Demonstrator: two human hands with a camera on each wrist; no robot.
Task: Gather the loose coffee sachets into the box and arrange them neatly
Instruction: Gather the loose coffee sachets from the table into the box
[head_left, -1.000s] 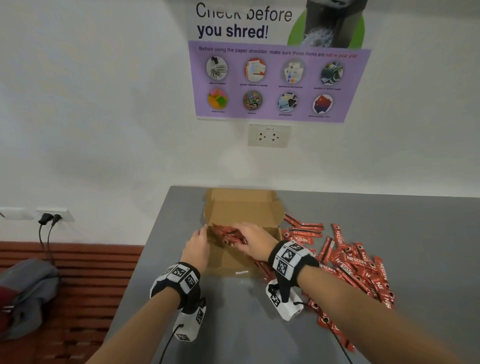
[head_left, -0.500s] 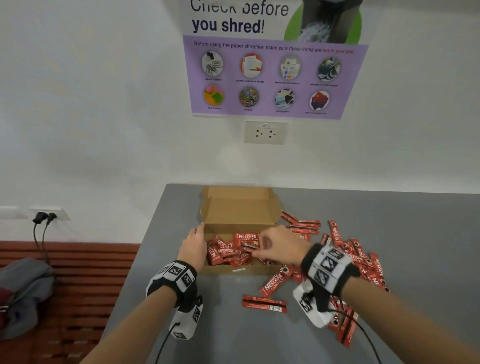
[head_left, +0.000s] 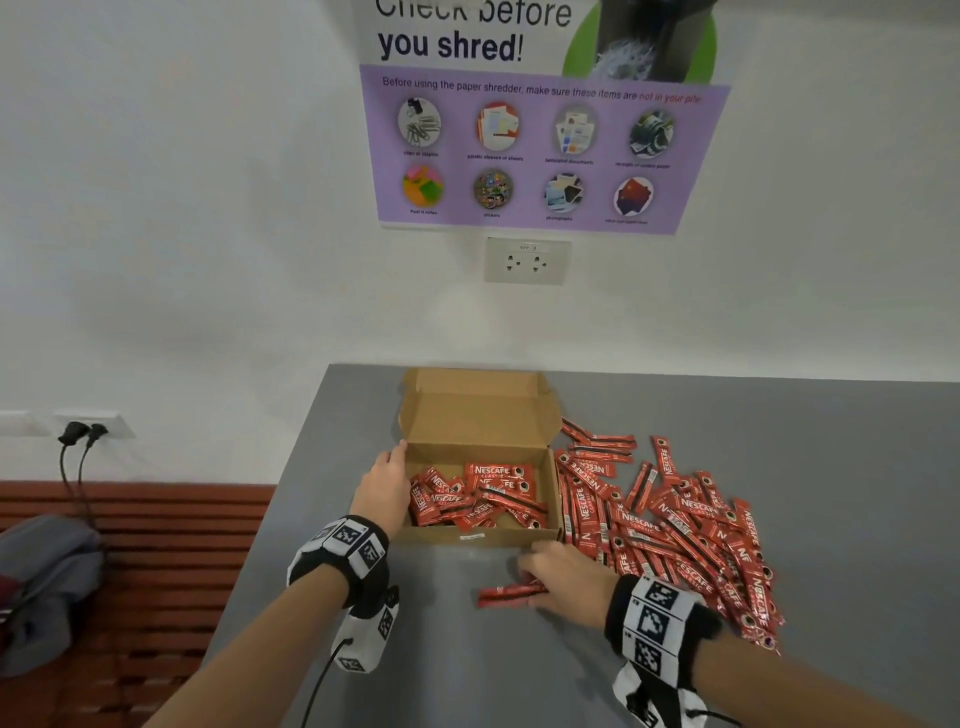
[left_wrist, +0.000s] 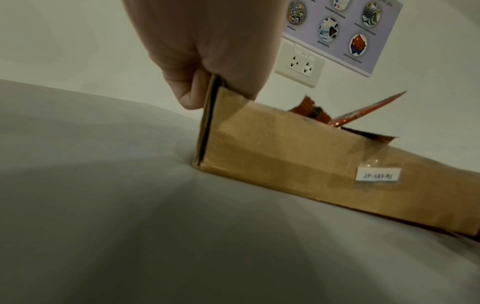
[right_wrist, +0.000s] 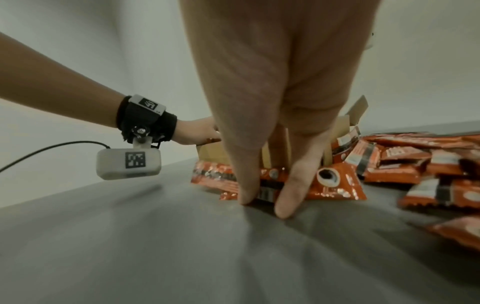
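**Box steadied, strays under the fingers**

Head view: the open cardboard box (head_left: 553, 488) sits on the grey table (head_left: 831, 467), a jumble of red sachets (head_left: 470, 501) inside and a large loose pile (head_left: 675, 519) just to its right. The left hand (head_left: 382, 491) grips the box's left wall. The right hand (head_left: 563, 579) covers two stray sachets (head_left: 506, 594) before the box.

Left wrist view: thumb and fingers pinch the wall's top edge.

Right wrist view: straight fingertips (right_wrist: 248, 195) press down on the strays, clasping nothing.
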